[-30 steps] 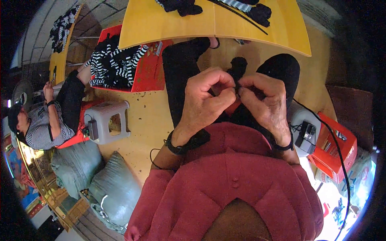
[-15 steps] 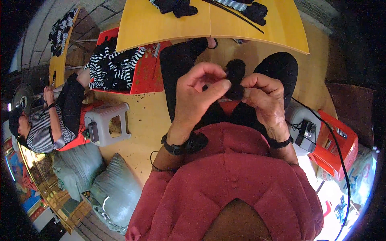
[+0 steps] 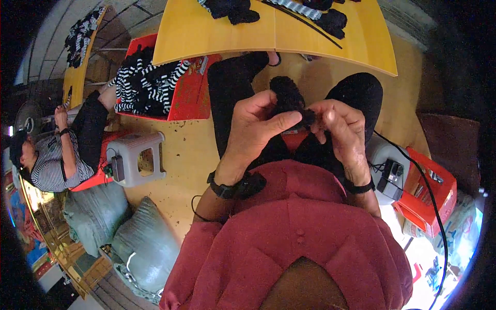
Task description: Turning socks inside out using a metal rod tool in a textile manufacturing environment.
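Note:
Over my lap, a black fuzzy knit piece (image 3: 288,98) is gripped between the thumb and fingers of my left hand (image 3: 254,121). It tilts up and away to the left, and its exact kind does not show. The curled fingers of my right hand (image 3: 341,126) are at the piece's lower right end, with the thumb raised beside them. Dark fabric and my fingers hide where they meet it. Beyond my knees, more black fuzzy pieces (image 3: 230,10) lie on the yellow table (image 3: 222,39), beside a thin black rod (image 3: 305,25).
A red bin (image 3: 191,95) of black-and-white striped knitwear (image 3: 147,82) stands at the left. Past a grey stool (image 3: 137,157) sits another person (image 3: 59,160). Green sacks (image 3: 144,243) lie at lower left. At right, a black cable (image 3: 431,191) hangs near a red stool (image 3: 429,196).
The black piece has moved left and tilted, with my left hand now closed on it. My right thumb has lifted from its earlier pinch. The view has shifted slightly.

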A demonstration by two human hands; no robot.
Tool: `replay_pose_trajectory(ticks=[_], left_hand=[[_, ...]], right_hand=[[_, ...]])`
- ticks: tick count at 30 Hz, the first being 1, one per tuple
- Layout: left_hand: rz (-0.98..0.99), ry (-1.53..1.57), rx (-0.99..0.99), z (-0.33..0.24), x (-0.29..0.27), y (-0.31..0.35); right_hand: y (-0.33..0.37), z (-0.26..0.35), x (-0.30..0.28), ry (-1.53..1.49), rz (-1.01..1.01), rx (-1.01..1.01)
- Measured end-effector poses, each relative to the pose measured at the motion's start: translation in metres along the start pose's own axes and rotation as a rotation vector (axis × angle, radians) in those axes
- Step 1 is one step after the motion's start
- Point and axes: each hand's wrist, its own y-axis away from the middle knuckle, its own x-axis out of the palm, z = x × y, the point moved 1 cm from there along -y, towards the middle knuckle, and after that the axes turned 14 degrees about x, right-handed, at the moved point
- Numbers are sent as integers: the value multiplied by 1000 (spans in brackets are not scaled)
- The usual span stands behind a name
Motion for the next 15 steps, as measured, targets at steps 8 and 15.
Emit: replay_pose_trajectory(ticks=[8,15], left_hand=[[-70,-52,62,-6,11,3],[-9,-231,128,-8,13,5]], right_hand=[[4,0,10,252,-189,-122],[-6,5,22,88,-31,-126]])
